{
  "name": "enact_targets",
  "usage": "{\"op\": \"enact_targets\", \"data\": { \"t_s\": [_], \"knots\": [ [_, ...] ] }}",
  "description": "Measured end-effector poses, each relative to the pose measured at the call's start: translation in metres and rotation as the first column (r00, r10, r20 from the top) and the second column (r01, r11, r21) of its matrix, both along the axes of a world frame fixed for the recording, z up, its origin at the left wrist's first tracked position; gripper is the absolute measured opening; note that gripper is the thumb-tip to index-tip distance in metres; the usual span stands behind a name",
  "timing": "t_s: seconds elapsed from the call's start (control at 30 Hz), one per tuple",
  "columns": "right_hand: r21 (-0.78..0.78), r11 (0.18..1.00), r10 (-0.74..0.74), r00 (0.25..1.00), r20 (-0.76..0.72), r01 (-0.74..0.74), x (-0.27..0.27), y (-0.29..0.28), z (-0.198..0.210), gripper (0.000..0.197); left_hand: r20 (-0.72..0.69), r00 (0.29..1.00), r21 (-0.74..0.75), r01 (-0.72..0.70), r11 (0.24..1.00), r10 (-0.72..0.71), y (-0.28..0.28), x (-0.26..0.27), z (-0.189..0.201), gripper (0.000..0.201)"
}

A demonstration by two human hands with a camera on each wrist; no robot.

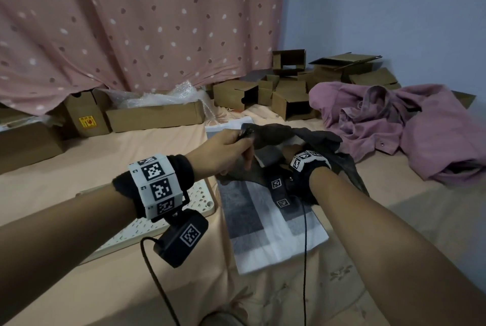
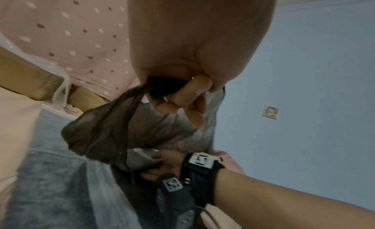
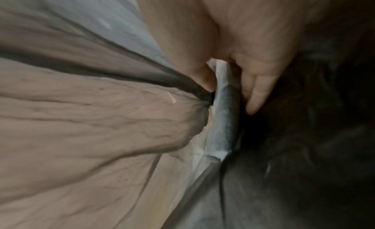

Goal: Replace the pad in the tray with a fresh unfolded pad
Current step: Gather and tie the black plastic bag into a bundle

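My left hand (image 1: pixel 231 146) is raised over the bed and pinches the rim of a thin dark plastic bag (image 1: pixel 273 133), as the left wrist view shows, where its fingers (image 2: pixel 182 94) bunch the bag (image 2: pixel 105 133). My right hand (image 3: pixel 229 94) is inside the bag (image 3: pixel 101 120) and grips a folded white and grey pad (image 3: pixel 223 120) between thumb and fingers. In the head view only its wrist band shows. A grey and white pad (image 1: pixel 263 220) lies flat on the peach sheet under both hands. The white perforated tray (image 1: pixel 200 196) lies left of it, partly hidden by my left forearm.
Open cardboard boxes (image 1: pixel 155 115) and bubble wrap line the back under a pink dotted curtain (image 1: pixel 131 23). More small boxes (image 1: pixel 289 97) are piled at the back right. A crumpled pink garment (image 1: pixel 394 125) lies at the right. Black cables (image 1: pixel 305 246) hang from my wrists.
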State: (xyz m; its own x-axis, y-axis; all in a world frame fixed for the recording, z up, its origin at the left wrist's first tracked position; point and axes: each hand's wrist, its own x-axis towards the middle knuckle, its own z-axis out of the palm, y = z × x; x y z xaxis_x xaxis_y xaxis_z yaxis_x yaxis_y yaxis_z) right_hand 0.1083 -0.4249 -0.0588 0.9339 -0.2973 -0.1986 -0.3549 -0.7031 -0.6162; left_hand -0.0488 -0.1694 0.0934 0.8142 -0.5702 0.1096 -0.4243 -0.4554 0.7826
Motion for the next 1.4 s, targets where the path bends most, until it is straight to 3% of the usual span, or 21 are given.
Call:
{"op": "enact_targets", "data": {
  "t_s": [0.13,0.2,0.27,0.37,0.53,0.67,0.8,0.9,1.07,1.13,1.17,1.27,1.33,1.4],
  "knots": [
    [0.361,0.932,0.027,0.999,0.039,-0.04,-0.062,0.017,0.035,0.035,0.085,0.993,0.125,-0.094,0.988,0.084,0.006,0.018,-0.005,0.029],
    [0.641,0.767,0.038,0.999,-0.021,-0.016,-0.084,0.023,0.04,0.027,0.122,0.986,0.156,-0.136,0.978,0.117,0.009,0.027,-0.007,0.019],
    [0.746,0.665,0.028,0.998,-0.06,0.026,-0.103,0.03,0.048,0.025,0.145,0.98,0.19,-0.164,0.968,0.138,0.011,0.032,-0.008,0.011],
    [0.651,0.759,0.021,1.0,-0.019,-0.003,-0.129,0.039,0.06,0.017,0.154,0.981,0.294,-0.156,0.943,0.114,0.014,0.03,-0.008,0.018],
    [0.622,0.781,0.097,0.995,-0.021,-0.063,-0.167,0.021,0.072,0.012,0.126,0.992,0.526,-0.06,0.848,-0.008,0.022,0.015,-0.012,0.028],
    [0.451,0.882,0.118,0.991,0.065,-0.135,-0.197,-0.008,0.076,0.014,0.193,0.979,0.656,-0.079,0.751,-0.066,0.033,0.01,-0.026,0.03],
    [0.256,0.959,0.09,0.986,0.139,-0.124,-0.22,-0.043,0.075,0.02,0.183,0.978,0.746,-0.07,0.662,-0.102,0.043,0.007,-0.038,0.012],
    [0.082,0.991,0.086,0.979,0.186,-0.103,-0.236,-0.064,0.074,0.025,0.153,0.982,0.793,-0.058,0.607,-0.106,0.048,0.007,-0.044,0.013],
    [-0.027,0.999,0.041,0.953,0.302,-0.034,-0.25,-0.094,0.071,0.024,0.183,0.976,0.798,-0.076,0.598,-0.12,0.05,0.01,-0.053,0.012],
    [-0.17,0.985,0.062,0.951,0.302,-0.011,-0.252,-0.108,0.067,0.013,0.208,0.972,0.784,-0.099,0.613,-0.109,0.05,0.012,-0.055,0.012],
    [-0.283,0.958,0.103,0.968,0.23,-0.035,-0.255,-0.113,0.066,0.017,0.225,0.969,0.772,-0.117,0.625,-0.096,0.051,0.013,-0.054,0.012],
    [-0.495,0.837,0.228,0.971,-0.076,-0.235,-0.258,-0.123,0.048,0.095,0.265,0.963,0.708,-0.154,0.689,-0.058,0.051,0.016,-0.052,0.011],
    [-0.5,0.811,0.289,0.951,-0.107,-0.302,-0.257,-0.118,0.031,0.121,0.285,0.958,0.641,-0.18,0.746,-0.014,0.051,0.018,-0.051,0.014],
    [-0.46,0.833,0.331,0.943,-0.031,-0.308,-0.252,-0.109,0.016,0.13,0.331,0.943,0.556,-0.22,0.802,0.03,0.049,0.019,-0.049,0.01]
  ]
}}
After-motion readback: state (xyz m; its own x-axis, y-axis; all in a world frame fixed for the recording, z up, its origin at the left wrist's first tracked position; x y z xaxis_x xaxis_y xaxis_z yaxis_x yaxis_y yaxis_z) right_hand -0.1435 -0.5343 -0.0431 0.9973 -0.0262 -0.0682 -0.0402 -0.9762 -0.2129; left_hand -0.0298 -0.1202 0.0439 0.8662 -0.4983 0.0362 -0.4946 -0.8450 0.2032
